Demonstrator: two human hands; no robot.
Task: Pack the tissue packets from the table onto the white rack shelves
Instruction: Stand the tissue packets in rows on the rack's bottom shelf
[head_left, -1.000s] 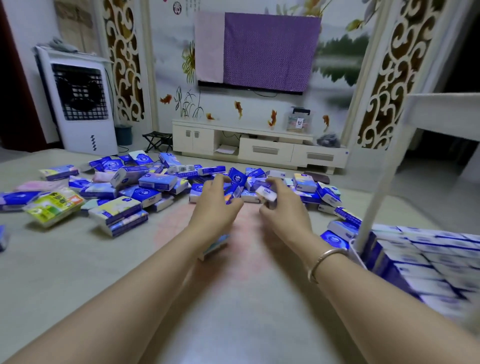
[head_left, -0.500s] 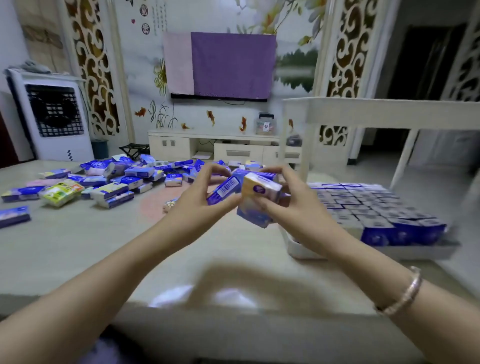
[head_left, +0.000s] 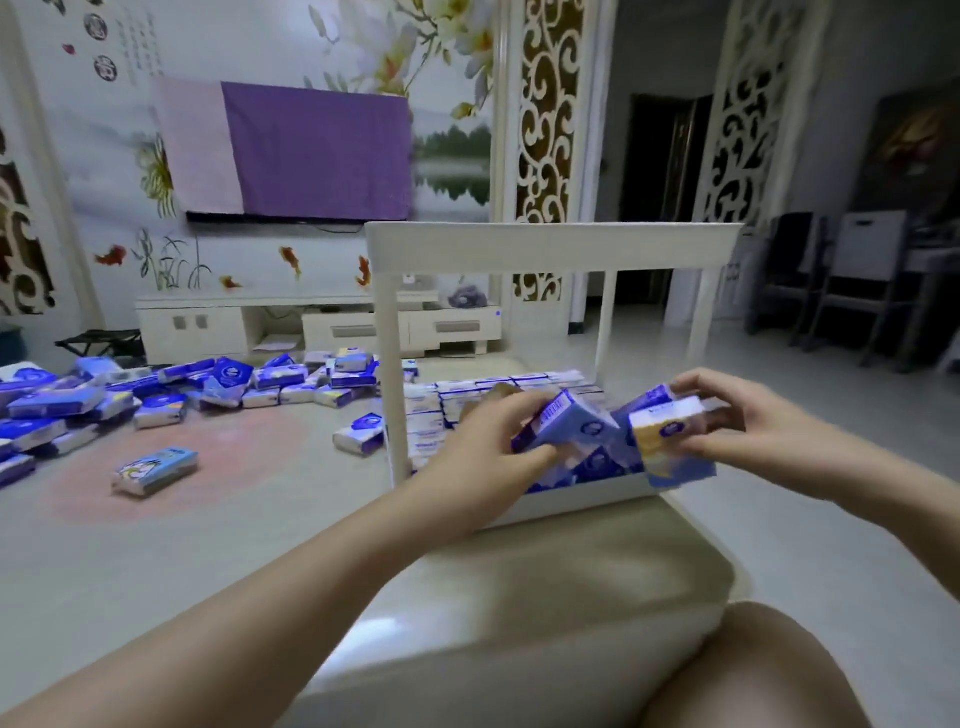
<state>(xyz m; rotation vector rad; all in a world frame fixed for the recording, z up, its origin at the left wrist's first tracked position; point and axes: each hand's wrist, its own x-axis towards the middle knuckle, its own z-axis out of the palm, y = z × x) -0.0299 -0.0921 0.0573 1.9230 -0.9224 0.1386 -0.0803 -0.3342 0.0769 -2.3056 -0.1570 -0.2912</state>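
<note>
My left hand (head_left: 488, 441) grips a blue-and-white tissue packet (head_left: 563, 426) over the front of the white rack (head_left: 550, 247). My right hand (head_left: 748, 415) holds a second tissue packet (head_left: 670, 431), white and yellow with a blue end, touching the first. Both packets hover just above the rack's lower shelf (head_left: 576, 499), where rows of packed packets (head_left: 467, 400) lie. The top shelf shows only its white front edge. A heap of loose tissue packets (head_left: 156, 389) covers the table (head_left: 208, 530) at the left.
A lone packet with cartoon print (head_left: 156, 470) lies on the pink patch of the table, another packet (head_left: 361, 434) by the rack's front-left post (head_left: 389, 374). My knee (head_left: 769, 675) shows at the bottom right. Dark chairs (head_left: 852, 280) stand on the floor at the far right.
Both hands picked packets from the heap and carried them right to the rack's lower shelf. My view swung right with them; the heap now lies far left.
</note>
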